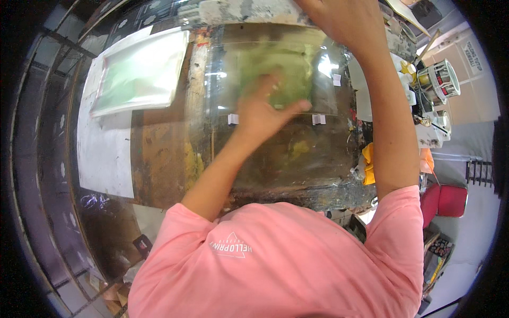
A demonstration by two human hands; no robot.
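Observation:
My left hand (pixel 262 110) is over the middle of the worktable, blurred, with its thumb stretched away from the fingers. Under and beyond it is a greenish, see-through plastic sheet (pixel 294 66), also smeared; I cannot tell whether the hand touches it. Small white tabs, one a near-side tab (pixel 318 120), sit around the sheet on the dark tabletop (pixel 265 164). My right hand (pixel 347 24) reaches to the far edge at the top, above a pale, paint-stained bar (pixel 249 11). Its fingers are cut off by the picture's edge, so any hold there is hidden.
A stack of clear, greenish plastic sheets (pixel 140 74) lies at the left, partly over white paper (pixel 106 153). Paint tubs (pixel 440 82) and an orange cloth (pixel 368 164) are at the right. A red chair (pixel 450 201) stands farther right. Metal bars (pixel 40 132) run along the left.

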